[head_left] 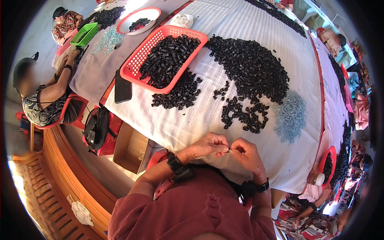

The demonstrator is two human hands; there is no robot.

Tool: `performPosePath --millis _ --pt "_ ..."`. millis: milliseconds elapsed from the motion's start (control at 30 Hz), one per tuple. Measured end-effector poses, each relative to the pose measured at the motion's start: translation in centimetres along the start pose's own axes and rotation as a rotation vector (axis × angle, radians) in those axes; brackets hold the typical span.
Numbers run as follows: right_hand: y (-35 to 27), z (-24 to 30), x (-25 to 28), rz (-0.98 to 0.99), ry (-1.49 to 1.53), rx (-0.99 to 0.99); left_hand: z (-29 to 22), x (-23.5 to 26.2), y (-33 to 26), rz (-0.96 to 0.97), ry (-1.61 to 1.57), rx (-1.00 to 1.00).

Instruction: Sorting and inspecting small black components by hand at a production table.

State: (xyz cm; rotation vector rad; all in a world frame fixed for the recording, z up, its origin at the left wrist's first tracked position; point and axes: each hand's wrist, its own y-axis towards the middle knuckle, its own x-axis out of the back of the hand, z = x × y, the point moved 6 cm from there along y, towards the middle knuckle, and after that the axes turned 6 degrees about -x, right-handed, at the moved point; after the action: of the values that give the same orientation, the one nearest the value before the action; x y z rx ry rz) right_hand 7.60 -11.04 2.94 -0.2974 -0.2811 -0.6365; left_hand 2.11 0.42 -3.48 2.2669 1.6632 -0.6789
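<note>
One small black piece (229, 150) sits between the fingertips of the left hand (207, 145) and right hand (245, 154), both pinching it, nearly together, over the near part of the white cloth (176, 126). It is dark and tiny, its exact shape mostly covered; beyond lie a heap of short black pieces (256, 72) and a pale blue pile (291, 116)

Bright daylight, heavily bent dark rim.
</note>
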Motion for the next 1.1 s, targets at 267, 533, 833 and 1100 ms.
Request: performPosePath --millis 267,533,833,1100 --pt "0.8 -2.5 -0.1 0.085 0.081 -0.133 -0.1 0.1 0.0 -0.069 0.027 -0.099" --pt "1.2 -3.2 -0.2 0.131 0.231 -0.257 -1.0 0.2 -0.2 -0.041 -0.083 -0.105" --pt "4.4 0.3 -1.4 -0.304 -0.716 0.352 -0.9 -0.6 -0.5 0.086 -0.127 -0.022" --pt "3.9 0.0 -1.2 -0.281 -0.723 0.241 -0.6 -0.1 -0.3 0.035 -0.224 -0.084"
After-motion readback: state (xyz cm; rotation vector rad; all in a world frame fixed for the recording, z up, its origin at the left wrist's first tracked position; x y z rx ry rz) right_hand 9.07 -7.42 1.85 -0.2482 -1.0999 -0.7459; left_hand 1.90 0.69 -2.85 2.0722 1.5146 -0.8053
